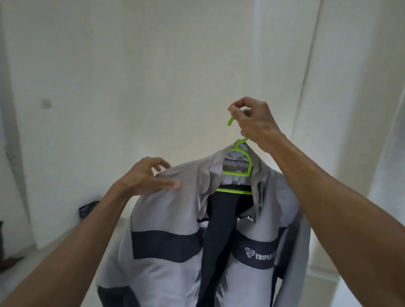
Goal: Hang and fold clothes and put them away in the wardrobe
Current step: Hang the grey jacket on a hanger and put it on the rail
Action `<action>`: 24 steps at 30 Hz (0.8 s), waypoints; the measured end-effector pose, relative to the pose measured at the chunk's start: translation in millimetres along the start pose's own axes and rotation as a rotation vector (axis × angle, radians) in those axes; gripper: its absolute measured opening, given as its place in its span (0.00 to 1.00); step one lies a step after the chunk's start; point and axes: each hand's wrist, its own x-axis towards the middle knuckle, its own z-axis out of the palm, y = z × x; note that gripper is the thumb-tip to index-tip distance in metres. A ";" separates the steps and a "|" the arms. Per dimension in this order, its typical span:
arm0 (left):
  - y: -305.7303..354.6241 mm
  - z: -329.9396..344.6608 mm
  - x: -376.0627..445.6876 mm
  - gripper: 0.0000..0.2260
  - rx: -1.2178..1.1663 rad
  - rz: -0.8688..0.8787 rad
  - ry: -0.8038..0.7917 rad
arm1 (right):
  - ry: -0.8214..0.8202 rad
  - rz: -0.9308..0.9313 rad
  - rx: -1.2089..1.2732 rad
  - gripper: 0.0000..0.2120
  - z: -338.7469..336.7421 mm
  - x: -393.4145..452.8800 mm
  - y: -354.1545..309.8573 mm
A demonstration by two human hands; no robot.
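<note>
A grey shirt [169,274] with a dark navy chest band and a white logo hangs in the air on a lime green plastic hanger [238,171]. The shirt's front is open and shows a dark lining. My right hand [255,120] grips the hanger's hook from above and holds the whole thing up. My left hand [148,176] pinches the grey fabric at the shirt's left shoulder, thumb on the front. The hanger's arms are mostly hidden inside the shoulders.
A white wall [154,59] fills the background, with a small switch [46,103] at the left. A white vertical panel or door edge [314,88] runs down the right. A dark object [87,211] lies low by the wall.
</note>
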 end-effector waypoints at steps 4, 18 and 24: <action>31.3 8.4 6.9 0.09 -0.138 0.132 -0.079 | -0.055 0.008 0.033 0.06 12.9 1.4 -2.1; 28.9 34.9 35.5 0.11 -0.035 0.175 0.095 | -0.314 0.136 0.090 0.17 -24.1 -8.9 9.2; -2.9 8.8 45.3 0.10 -0.088 0.173 0.133 | -0.718 0.444 -0.699 0.30 -64.8 -61.3 86.7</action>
